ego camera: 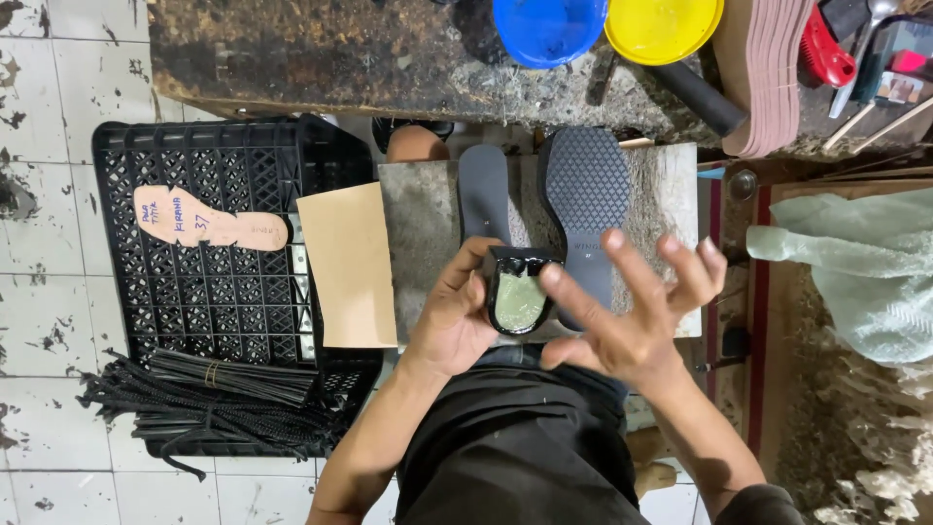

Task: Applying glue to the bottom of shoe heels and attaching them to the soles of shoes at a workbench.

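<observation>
My left hand (452, 316) grips a black shoe heel piece (518, 289) with a shiny greenish top, holding it over the near edge of a grey stone slab (423, 228). My right hand (637, 306) is spread open beside it, with the index fingertip touching the heel piece's right edge. Just beyond on the slab lie a black insole (483, 190) and a black outsole (585, 185) with a diamond tread, side by side.
A black plastic crate (219, 282) on the left carries a tan paper insole pattern (204, 222), a tan sheet (348, 262) and a bundle of black straps (219, 399). Blue (547, 29) and yellow (661, 27) bowls, stacked insoles (768, 73) and tools sit on the far bench. A pale green cloth (865, 262) lies right.
</observation>
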